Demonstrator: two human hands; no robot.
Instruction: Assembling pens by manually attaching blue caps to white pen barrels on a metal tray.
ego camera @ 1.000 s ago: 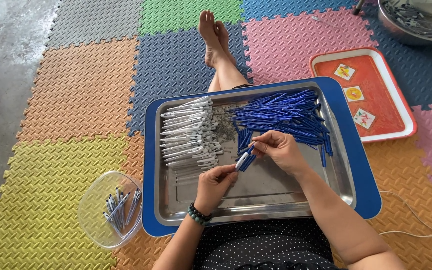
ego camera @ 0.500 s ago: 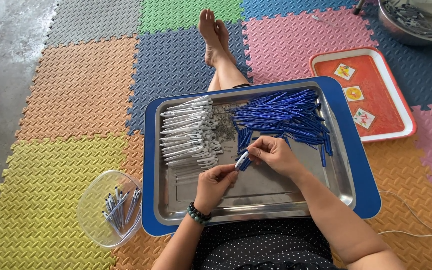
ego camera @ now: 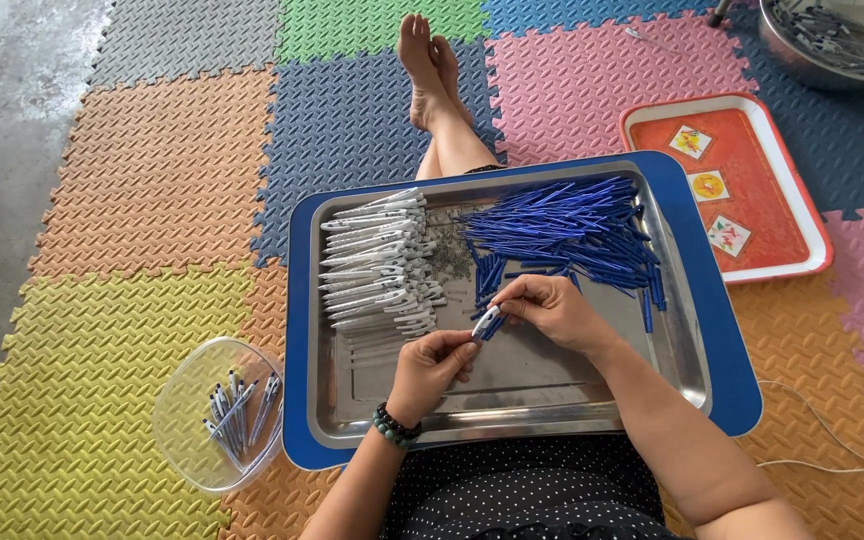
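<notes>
A: Surface?
B: Coloured foam floor mats [ego camera: 152,200], grey concrete beside. Steel tray [ego camera: 512,400] inside a blue tray [ego camera: 727,370] on the lap.

A: Contents?
B: Blue pen barrels [ego camera: 572,230] heaped right, white pen parts [ego camera: 377,265] left.

A: Surroundings?
B: Red tray [ego camera: 752,140], metal bowl [ego camera: 842,40], clear tub [ego camera: 217,415].

A: Hands?
B: Right hand [ego camera: 552,310] and left hand [ego camera: 432,365] both pinch one pen piece [ego camera: 487,322] over the tray's middle.

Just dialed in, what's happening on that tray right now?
A person sits on foam mats with a steel tray over their lap. The right hand and left hand together hold a small white and blue pen part above the tray. White pen pieces lie piled at left, blue pen barrels at right. A clear bowl beside the tray holds several pens.
</notes>
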